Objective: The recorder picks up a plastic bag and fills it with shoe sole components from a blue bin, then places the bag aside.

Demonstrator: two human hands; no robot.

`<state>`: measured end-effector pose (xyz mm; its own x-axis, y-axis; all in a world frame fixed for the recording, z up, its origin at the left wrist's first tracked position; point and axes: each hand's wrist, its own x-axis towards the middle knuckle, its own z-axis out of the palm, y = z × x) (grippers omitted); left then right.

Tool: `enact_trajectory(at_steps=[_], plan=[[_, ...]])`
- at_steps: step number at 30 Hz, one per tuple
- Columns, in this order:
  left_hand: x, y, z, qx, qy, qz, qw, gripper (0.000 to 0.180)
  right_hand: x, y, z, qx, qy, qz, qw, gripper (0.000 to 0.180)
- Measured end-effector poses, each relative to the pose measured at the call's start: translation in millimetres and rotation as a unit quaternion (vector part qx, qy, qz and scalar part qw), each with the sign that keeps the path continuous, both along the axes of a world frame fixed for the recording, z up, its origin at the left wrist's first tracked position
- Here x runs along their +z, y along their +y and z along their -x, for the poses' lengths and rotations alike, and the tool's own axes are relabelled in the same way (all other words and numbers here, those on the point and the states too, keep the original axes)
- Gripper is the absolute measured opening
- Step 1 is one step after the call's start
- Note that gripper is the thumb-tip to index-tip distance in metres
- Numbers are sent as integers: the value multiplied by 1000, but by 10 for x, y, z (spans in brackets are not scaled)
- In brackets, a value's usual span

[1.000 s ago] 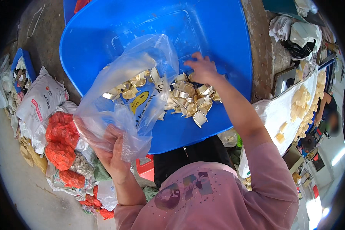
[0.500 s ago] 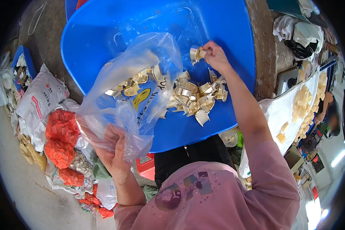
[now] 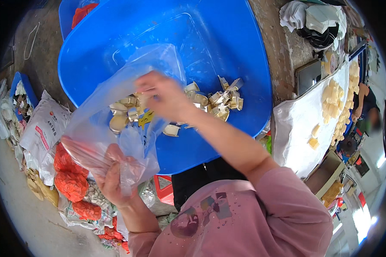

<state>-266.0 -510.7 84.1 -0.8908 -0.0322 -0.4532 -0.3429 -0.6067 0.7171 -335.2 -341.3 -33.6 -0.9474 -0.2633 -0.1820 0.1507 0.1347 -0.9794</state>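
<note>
My left hand (image 3: 113, 176) is closed on a translucent plastic bag (image 3: 132, 136); my right hand (image 3: 165, 95), blurred, fingers partly curled, is at its opening; I cannot tell whether it holds anything. Some shiny gold curved pieces (image 3: 118, 123) are inside; others are left loose beside it in a large blue plastic tub (image 3: 221, 40).

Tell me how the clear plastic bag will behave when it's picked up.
The clear plastic bag will probably be floppy, since its thin film wrinkles around the left hand. It may sag unevenly, as gold-coloured pieces sit loosely bunched inside. The glossy film might also feel somewhat slippery.
</note>
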Motion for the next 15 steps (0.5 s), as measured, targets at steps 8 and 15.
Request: enact_trajectory(at_steps=[8,15], plan=[[60,146,342,-34,68,-112,991,69,-167,1857,-268,427,-66,-532,729,54],[392,289,572,37,-9,-63,997,81,-500,1863,-105,480,-104,-521,698,41]])
